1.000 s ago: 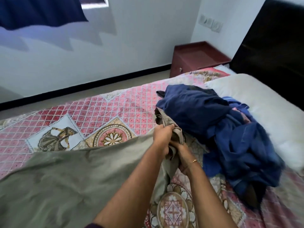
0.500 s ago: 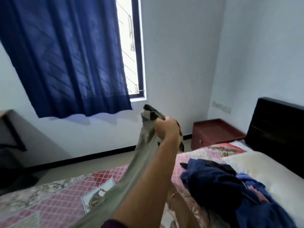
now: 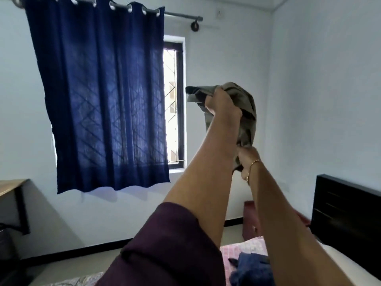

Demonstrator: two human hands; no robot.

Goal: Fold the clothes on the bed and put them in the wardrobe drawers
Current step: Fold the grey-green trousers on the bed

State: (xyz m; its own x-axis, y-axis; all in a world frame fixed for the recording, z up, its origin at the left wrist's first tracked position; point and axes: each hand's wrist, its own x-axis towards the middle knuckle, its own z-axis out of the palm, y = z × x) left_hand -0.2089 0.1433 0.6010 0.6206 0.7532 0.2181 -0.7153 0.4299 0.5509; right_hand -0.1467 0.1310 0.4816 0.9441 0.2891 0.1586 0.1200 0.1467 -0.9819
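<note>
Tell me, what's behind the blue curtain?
A window with a dark frame peeks out at the blue curtain's right edge, bright with daylight. The curtain covers the rest, so that part cannot be seen.

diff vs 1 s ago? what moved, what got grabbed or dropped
Both hands lifted the olive-grey garment off the bed to head height; left hand grips it on top, right hand below. Nothing let go. The blue clothes stay piled on the bed.

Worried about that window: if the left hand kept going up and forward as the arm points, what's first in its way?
Nothing close: beyond the left hand, gripping the olive-grey cloth garment, only bare pale wall shows, right of the window. Depth unclear.
</note>
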